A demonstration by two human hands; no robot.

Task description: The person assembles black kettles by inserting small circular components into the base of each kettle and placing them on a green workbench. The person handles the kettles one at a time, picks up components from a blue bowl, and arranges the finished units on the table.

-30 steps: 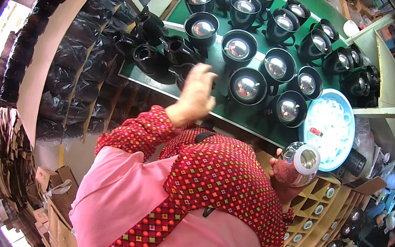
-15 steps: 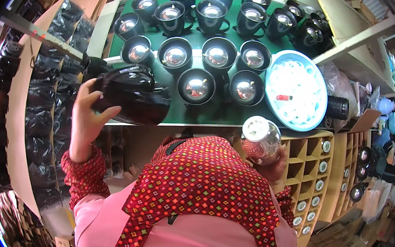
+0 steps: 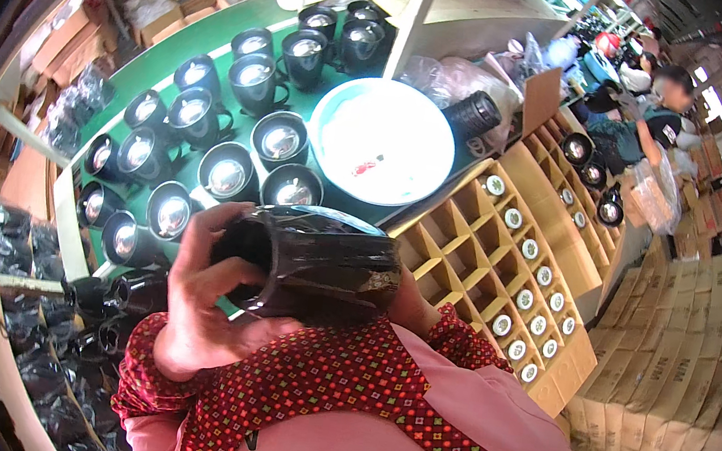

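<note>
My left hand (image 3: 221,299) is wrapped round the open end of a glossy black jug shell (image 3: 329,267), its fingers curling into the mouth. The shell lies on its side in front of my chest. At its other end is my right hand (image 3: 410,299), mostly behind the shell with the fingers hidden; the silvery glass liner it held does not show now. Just beyond stand several black jugs (image 3: 252,81) with handles, many with a shiny silver dome inside, on the green tabletop (image 3: 149,190).
A pale blue basin (image 3: 320,121) of glaring white pieces, with a small red item, stands beyond the shell. To the right is a divided cardboard box (image 3: 441,235) with several silver-ended liners (image 3: 525,298). Stacked cartons (image 3: 676,372) and another person (image 3: 662,123) are farther right.
The view has swung right. My left hand has brought the black jug shell in front of my chest, toward my right hand. The glass liner in my right hand has gone out of sight.
</note>
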